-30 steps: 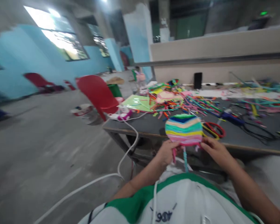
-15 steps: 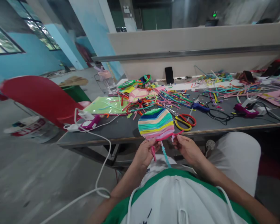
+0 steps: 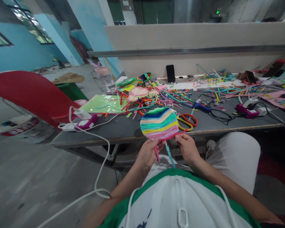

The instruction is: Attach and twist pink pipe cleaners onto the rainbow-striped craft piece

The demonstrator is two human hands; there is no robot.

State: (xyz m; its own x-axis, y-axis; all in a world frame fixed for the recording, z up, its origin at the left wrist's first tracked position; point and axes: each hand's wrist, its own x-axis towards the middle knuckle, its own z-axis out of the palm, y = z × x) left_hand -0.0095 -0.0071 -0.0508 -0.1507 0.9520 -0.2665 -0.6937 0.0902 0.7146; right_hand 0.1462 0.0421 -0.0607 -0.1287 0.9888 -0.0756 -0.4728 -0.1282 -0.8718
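Between my hands, over the table's front edge, is a round disc striped in fuzzy pipe cleaners (image 3: 159, 123), green and blue at the top, yellow and pink below. My left hand (image 3: 150, 151) pinches its lower rim, where pink pipe-cleaner ends hang down past the fingers. A pink pipe cleaner (image 3: 182, 132) runs along the bottom edge, and the fingers of my right hand (image 3: 187, 146) are closed on its loose right end. Below the disc hangs a twisted turquoise stem (image 3: 170, 155). Scissors (image 3: 188, 121) with red and yellow handles lie just right of the disc.
Loose pipe cleaners (image 3: 173, 96) spread over the grey table (image 3: 123, 131). A blue glue gun (image 3: 202, 107) with a black cord lies to the right. Purple power strips (image 3: 87, 123) sit at both sides, a white cable trailing off the left. A red chair (image 3: 30, 98) stands at left.
The view has shifted slightly to the right. My right hand has closed more around the end of the pink pipe cleaner; my left hand keeps its hold on the disc.
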